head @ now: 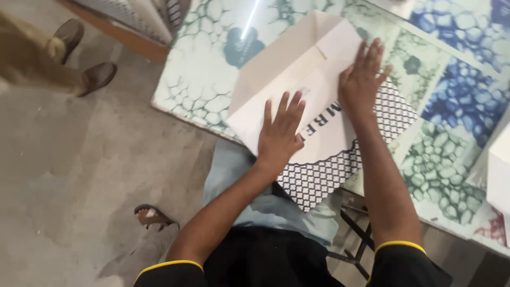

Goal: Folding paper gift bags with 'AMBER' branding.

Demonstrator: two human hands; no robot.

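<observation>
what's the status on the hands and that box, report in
Left hand flat, pressing the white folded box. Right hand flat on its patterned end. Nothing in the way on the table.

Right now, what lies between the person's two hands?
In the head view, only the flat white cardboard sheet spans between the left hand and right hand.

Flat white paper bag (313, 106) with black lattice border at tabletop's (202, 79) near edge; white box (499, 170) at right edge.
</observation>
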